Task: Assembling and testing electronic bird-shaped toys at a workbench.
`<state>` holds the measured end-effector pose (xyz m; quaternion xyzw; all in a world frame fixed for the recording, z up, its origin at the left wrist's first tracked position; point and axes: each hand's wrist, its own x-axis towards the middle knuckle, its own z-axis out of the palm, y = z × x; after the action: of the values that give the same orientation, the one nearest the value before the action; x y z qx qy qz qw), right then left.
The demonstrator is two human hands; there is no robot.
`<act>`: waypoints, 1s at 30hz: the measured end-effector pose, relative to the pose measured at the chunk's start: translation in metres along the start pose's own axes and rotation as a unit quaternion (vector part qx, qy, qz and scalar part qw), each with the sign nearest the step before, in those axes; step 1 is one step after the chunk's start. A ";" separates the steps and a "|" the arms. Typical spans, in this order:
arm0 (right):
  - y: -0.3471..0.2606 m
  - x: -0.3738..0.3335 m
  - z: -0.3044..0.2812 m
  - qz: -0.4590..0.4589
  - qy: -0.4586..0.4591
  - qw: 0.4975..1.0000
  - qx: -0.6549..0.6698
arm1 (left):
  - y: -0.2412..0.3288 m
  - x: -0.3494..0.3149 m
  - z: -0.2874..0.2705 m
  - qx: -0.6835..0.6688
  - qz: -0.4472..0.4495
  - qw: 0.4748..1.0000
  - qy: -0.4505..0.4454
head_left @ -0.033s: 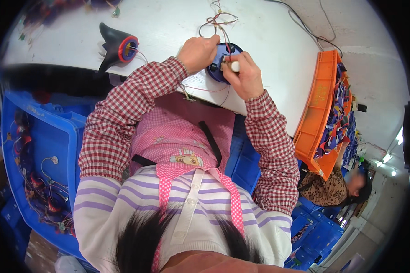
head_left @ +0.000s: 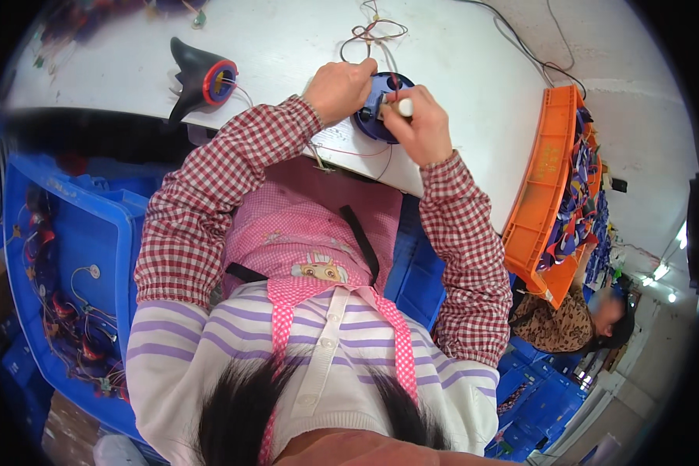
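A round dark-blue plastic housing (head_left: pixel 378 133) lies on the white table, with small black parts inside it. The fingers of my left hand (head_left: pixel 339 92) are closed on its left rim. My right hand (head_left: pixel 424 128) is closed round a slim tool with a pale rounded handle end (head_left: pixel 405 107); its tip is hidden over the inside of the housing. Thin red and dark wires (head_left: pixel 374 33) run from the housing to a loose tangle beyond it. To the left lies a black, finned plastic shell (head_left: pixel 190 74) with a red ring and trailing wires.
A blue bin (head_left: pixel 124 233) at my left contains wired parts. On the right, an orange crate (head_left: pixel 537 179) is full of colourful pieces. A co-worker (head_left: pixel 555 322) is behind it. Cables (head_left: pixel 532 54) cross the table's far right; blurred parts (head_left: pixel 93 27) lie far left.
My right hand has shifted slightly to the right, and the tool's pale end has moved with it, up and right. The left hand and the housing stay nearly in place.
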<state>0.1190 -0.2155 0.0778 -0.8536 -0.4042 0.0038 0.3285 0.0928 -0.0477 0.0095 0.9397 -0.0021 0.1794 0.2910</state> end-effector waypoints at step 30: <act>0.019 -0.008 0.010 -0.004 0.098 0.993 0.059 | -0.080 -0.061 -0.201 0.288 0.020 0.913 -0.287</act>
<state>0.1239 -0.2245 0.0572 -0.8273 -0.3727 -0.0578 0.4163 -0.0227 0.1225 0.0996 0.9936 -0.0525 -0.0993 -0.0091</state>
